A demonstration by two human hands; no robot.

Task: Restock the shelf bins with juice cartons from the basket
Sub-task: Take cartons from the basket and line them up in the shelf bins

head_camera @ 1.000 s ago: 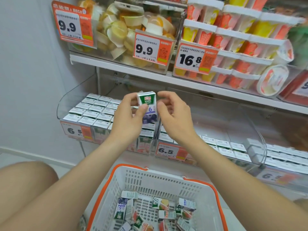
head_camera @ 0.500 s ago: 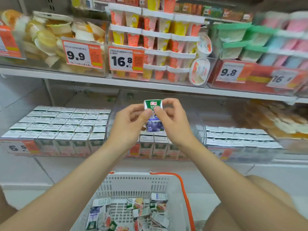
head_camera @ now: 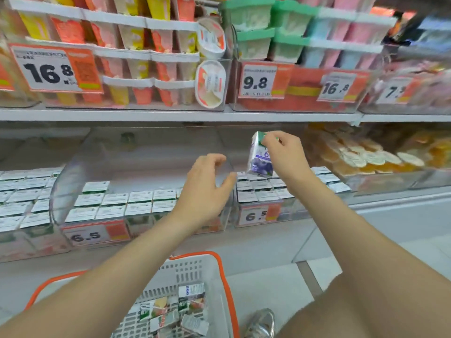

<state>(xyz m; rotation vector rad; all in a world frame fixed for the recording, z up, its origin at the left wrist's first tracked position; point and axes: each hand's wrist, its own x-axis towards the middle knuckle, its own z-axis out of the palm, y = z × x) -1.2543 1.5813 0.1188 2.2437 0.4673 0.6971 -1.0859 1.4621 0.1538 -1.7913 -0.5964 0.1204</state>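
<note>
My right hand [head_camera: 285,154] pinches a small blueberry juice carton [head_camera: 259,159] by its green top, tilted, just above the rows of cartons in the right clear shelf bin [head_camera: 258,215]. My left hand [head_camera: 207,189] hovers empty with fingers loosely spread in front of the middle bin [head_camera: 95,235], whose rows of white-topped cartons [head_camera: 136,203] fill only its front part. Below, a white basket with an orange rim [head_camera: 220,267] holds several loose cartons [head_camera: 175,313].
A left bin of cartons [head_camera: 17,206] sits beside the middle one. The upper shelf [head_camera: 170,114] carries jelly cups and tubs behind price tags. A bin of orange fruit cups [head_camera: 366,154] lies to the right. A shoe [head_camera: 261,323] rests on the tiled floor by the basket.
My left hand has let go of the carton and dropped lower. My right hand has carried the carton rightward over the right bin. The view has swung right.
</note>
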